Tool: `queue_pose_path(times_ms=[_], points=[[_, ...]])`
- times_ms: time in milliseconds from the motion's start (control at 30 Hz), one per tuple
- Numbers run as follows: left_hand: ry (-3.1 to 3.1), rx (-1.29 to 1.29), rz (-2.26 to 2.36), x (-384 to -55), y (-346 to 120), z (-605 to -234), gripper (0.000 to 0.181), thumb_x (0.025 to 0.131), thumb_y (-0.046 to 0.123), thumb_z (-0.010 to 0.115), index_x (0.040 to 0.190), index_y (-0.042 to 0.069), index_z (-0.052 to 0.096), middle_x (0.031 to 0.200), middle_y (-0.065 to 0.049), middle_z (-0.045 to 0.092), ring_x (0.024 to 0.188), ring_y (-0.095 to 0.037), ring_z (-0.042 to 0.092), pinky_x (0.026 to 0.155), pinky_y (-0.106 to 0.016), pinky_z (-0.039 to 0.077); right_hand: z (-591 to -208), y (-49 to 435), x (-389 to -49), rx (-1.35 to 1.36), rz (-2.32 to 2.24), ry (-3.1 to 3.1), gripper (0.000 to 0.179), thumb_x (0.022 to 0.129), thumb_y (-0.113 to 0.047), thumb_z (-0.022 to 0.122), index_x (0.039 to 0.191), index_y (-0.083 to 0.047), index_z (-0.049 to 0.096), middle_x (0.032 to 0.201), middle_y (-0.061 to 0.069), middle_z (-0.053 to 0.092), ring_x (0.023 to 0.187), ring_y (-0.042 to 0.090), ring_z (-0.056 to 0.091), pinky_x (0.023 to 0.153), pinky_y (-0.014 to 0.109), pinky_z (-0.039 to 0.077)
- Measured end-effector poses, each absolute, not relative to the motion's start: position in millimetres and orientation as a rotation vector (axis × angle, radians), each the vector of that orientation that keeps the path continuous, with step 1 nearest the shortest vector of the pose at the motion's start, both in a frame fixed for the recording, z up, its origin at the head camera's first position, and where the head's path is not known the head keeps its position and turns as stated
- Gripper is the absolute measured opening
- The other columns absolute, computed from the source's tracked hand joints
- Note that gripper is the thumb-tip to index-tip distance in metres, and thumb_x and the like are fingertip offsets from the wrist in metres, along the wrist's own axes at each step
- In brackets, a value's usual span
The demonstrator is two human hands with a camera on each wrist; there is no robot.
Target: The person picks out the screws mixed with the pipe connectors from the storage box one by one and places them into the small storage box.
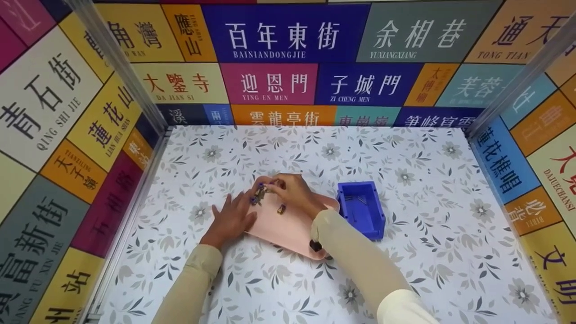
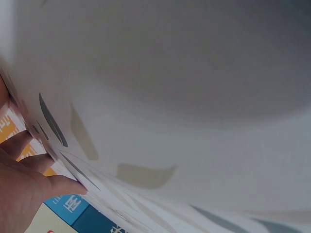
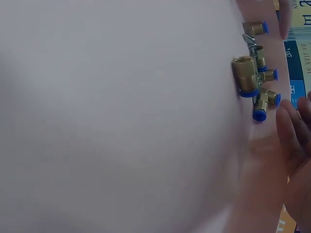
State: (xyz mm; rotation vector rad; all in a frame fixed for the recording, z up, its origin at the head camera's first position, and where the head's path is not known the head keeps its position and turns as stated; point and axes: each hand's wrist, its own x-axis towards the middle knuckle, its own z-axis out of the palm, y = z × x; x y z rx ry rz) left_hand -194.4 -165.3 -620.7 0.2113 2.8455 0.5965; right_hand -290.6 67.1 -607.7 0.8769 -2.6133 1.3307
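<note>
Stubby, blue-collared brass push-in fittings [image 3: 244,75] sat in the pink tray [image 1: 279,229], mostly bunched near its far-left corner. The left hand [image 1: 231,220] had fingers spread at the tray's left edge; the right hand [image 1: 294,191] hovered over the bunch, kinda impossible to tell whether its fingers pinched one.

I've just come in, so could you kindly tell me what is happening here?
Someone is working with brass fittings on a pink tray. The right grip is at their cluster, though whether it holds one is unclear. The left grip rests at the tray's left edge. One fitting lies apart; a blue bin stands to the right.
</note>
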Motion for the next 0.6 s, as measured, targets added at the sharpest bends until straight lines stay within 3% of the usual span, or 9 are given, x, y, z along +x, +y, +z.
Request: queue_pose_path(times_ms=[200,433,600], points=[[2.825,0.205,0.623,-194,-167,-620,0.069,0.106,0.056,0.038,0.165,0.036,0.009,0.172,-0.007,0.020,0.157,-0.046,0.007,0.110,-0.085,-0.001,-612,61,-287,0.898,1.337,-2.658,0.013,0.095,-0.025,0.075,0.099,-0.013,0.077,0.077,-0.003,0.066,0.064,0.007,0.058,0.058,0.022,0.050],[2.828,0.200,0.641,-191,-166,-621,0.068,0.105,0.059,0.037,0.164,0.043,0.007,0.172,-0.006,0.021,0.157,-0.046,0.008,0.111,-0.084,-0.001,-617,57,-282,0.930,1.296,-2.719,0.026,0.099,-0.025,0.070,0.122,-0.014,0.075,0.093,-0.002,0.074,0.075,0.007,0.063,0.068,0.022,0.054],[2.849,0.216,0.645,-192,-167,-621,0.068,0.105,0.057,0.039,0.163,0.044,0.006,0.171,-0.007,0.022,0.157,-0.048,0.009,0.110,-0.085,0.000,-619,56,-282,0.930,1.303,-2.744,0.030,0.100,-0.026,0.067,0.129,-0.019,0.072,0.096,-0.004,0.074,0.067,0.006,0.063,0.061,0.022,0.055]])
